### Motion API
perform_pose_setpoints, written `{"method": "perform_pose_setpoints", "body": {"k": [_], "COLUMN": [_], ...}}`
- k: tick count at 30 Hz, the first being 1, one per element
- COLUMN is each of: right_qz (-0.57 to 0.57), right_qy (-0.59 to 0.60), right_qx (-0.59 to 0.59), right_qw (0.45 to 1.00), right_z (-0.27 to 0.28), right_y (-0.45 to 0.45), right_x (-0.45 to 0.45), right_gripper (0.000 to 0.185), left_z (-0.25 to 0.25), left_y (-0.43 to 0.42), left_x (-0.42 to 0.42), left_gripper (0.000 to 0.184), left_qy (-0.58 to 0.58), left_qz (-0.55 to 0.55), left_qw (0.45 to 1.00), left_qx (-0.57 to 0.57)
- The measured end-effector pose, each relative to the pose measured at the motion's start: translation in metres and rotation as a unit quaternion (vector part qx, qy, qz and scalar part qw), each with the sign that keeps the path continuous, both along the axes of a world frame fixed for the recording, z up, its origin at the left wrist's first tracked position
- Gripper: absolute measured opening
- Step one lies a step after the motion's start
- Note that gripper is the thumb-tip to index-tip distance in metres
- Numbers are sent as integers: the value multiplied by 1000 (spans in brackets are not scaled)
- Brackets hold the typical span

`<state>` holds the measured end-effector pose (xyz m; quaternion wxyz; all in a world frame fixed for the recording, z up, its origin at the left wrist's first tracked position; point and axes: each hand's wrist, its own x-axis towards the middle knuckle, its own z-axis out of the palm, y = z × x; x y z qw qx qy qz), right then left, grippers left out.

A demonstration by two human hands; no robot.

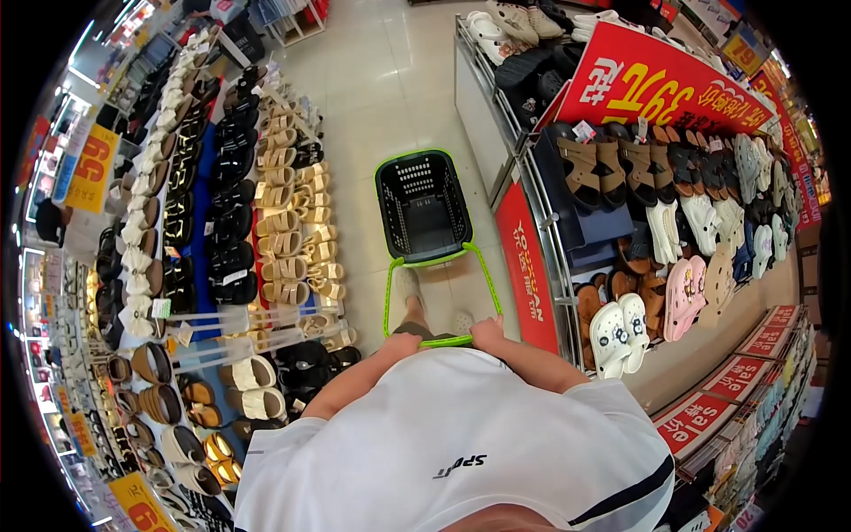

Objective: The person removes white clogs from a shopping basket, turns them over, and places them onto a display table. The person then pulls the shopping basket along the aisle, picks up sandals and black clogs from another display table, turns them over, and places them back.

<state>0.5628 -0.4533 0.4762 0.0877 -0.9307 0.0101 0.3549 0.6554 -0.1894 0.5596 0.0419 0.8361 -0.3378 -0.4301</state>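
Observation:
In front of me on the aisle floor is a black shopping basket [425, 208] with a bright green rim, and nothing shows inside it. Its long green handle [448, 341] reaches back to my waist. My left hand [401, 344] is closed on the handle's left end. At the right end, my right hand [487, 334] also wraps round it. Part of the fingers on both hands is hidden by the grip and my white shirt. Below the handle, my feet in light clogs [406, 284] show behind the basket.
Rows of beige sandals [282, 222] and black sandals [232, 204] line the left side. A metal rack of clogs and sandals [619, 332] stands close on the right, with a red price sign [656, 89]. Tiled floor [372, 71] runs ahead between them.

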Motion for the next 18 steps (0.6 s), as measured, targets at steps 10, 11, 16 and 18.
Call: {"method": "perform_pose_setpoints", "body": {"k": [10, 11, 16, 18], "right_qz": [9, 10, -44, -58], "right_qy": [12, 7, -74, -102], "right_qx": [8, 8, -32, -32], "right_qw": [1000, 1000, 996, 993], "right_z": [18, 22, 34, 27], "right_y": [-11, -9, 5, 12], "right_x": [167, 191, 283, 303], "right_gripper": [20, 20, 30, 36], "left_z": [7, 7, 21, 25], "left_y": [-4, -2, 9, 10], "left_x": [166, 186, 278, 305], "left_gripper": [35, 38, 51, 51], "left_qy": [-16, -18, -64, -80], "left_qz": [26, 34, 77, 93], "left_qw": [999, 998, 993, 989], "left_qx": [-38, -45, -69, -77]}}
